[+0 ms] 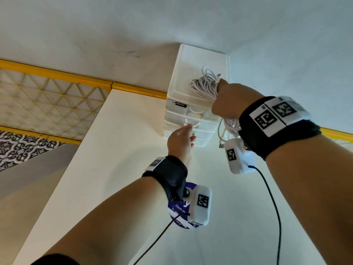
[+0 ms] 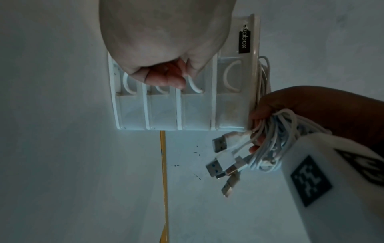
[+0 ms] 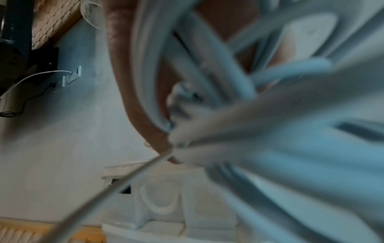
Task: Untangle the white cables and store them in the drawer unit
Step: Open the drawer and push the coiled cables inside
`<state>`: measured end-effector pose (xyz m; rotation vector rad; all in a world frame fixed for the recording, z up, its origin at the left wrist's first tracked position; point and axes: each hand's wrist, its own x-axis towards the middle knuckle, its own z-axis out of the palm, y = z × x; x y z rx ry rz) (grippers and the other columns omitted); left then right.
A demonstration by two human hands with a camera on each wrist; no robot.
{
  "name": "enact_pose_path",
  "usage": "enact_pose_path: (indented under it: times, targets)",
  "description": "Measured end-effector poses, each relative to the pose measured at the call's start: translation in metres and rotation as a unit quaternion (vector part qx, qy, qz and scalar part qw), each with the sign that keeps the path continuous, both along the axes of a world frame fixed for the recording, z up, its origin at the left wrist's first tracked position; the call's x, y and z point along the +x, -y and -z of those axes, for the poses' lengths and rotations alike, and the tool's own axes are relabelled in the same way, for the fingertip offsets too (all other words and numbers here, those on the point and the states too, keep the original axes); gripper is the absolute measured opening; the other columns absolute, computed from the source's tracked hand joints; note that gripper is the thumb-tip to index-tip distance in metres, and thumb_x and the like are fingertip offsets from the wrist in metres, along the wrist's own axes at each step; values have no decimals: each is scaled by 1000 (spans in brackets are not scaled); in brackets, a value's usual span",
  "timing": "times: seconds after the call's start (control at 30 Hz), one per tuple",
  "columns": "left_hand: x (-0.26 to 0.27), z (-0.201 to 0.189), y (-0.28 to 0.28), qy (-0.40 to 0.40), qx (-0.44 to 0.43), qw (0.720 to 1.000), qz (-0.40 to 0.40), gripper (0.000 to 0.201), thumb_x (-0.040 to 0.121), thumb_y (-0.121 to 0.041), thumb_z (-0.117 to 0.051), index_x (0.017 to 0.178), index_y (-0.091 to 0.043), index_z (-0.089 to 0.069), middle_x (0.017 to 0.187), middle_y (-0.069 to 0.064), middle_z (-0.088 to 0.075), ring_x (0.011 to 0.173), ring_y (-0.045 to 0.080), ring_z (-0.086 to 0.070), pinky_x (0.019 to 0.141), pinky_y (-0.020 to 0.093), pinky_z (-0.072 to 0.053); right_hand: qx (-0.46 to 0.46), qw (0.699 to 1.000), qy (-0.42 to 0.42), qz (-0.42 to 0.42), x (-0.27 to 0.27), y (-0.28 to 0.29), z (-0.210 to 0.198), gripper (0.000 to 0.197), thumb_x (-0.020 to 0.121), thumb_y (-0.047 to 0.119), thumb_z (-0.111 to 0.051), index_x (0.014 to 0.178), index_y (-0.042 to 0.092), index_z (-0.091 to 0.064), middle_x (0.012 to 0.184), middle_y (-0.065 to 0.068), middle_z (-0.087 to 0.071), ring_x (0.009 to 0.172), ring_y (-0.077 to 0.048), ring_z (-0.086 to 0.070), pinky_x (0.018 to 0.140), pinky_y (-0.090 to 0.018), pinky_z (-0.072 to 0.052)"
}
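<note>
- Cables (image 1: 205, 87) bunching in a white coil, gripped by the right hand (image 1: 232, 101); loops resting over the top of the drawer unit (image 1: 183, 73), plug ends (image 2: 223, 160) dangling below the fist.
- Left hand (image 1: 181, 142) reaching at the unit's front, fingers (image 2: 166, 80) curling at an arched drawer handle (image 2: 195, 86); contact looking likely, but the grip is partly hidden.
- Drawers all appearing closed; none pulled out.
- Unit standing straight ahead of both hands, drawer stack running vertically, fronts facing the person.
- Left hand sitting nearer the lower drawers; right hand waiting above and just right, bundle needing an opened drawer beneath it.
- Right wrist view too blurred to add detail.
</note>
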<state>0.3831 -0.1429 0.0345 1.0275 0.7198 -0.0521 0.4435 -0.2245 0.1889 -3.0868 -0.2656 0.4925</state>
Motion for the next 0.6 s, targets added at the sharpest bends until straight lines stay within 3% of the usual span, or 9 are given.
enact_pose_path:
  times: [0.13, 0.27, 0.37, 0.47, 0.6]
  targets:
    - [4, -18, 2, 22, -3, 1000, 21, 10, 92, -26, -61, 97, -17, -62, 84, -8, -62, 74, 9, -62, 63, 22, -44, -7, 1000, -2, 0, 2, 1, 0, 55, 87, 10, -45, 140, 4, -28, 120, -16, -54, 110, -33, -54, 81, -33, -42]
    - [-10, -28, -5, 23, 18, 998, 57, 18, 96, -19, -57, 108, -8, -65, 91, -3, -66, 71, 8, -65, 64, 21, -44, 4, 1000, -12, 2, 4, 4, -3, 50, 86, 12, -48, 134, 8, -37, 108, -10, -52, 94, -28, -50, 78, -32, -41]
    - [-60, -13, -23, 41, 47, 988, 140, 24, 95, -22, -59, 112, -7, -67, 96, 5, -72, 73, 9, -68, 62, 19, -47, 7, 1000, -19, 1, 7, 6, -5, 49, 83, 13, -53, 131, 10, -43, 104, -8, -50, 92, -27, -49, 76, -32, -41]
    - [-124, -2, -40, 22, 47, 977, 206, 21, 89, -22, -65, 104, -10, -73, 96, 8, -76, 85, 17, -71, 69, 22, -50, 10, 1000, -12, 3, 6, 6, -6, 49, 83, 12, -54, 130, 10, -43, 101, -7, -50, 91, -27, -49, 75, -31, -40]
    - [-176, -3, -45, -15, 4, 980, 198, 19, 84, -24, -67, 94, -12, -78, 96, 10, -76, 91, 23, -73, 78, 30, -48, 27, 999, -15, 17, -1, 4, -9, 54, 81, 13, -57, 133, 11, -41, 102, -7, -51, 92, -27, -50, 75, -31, -40]
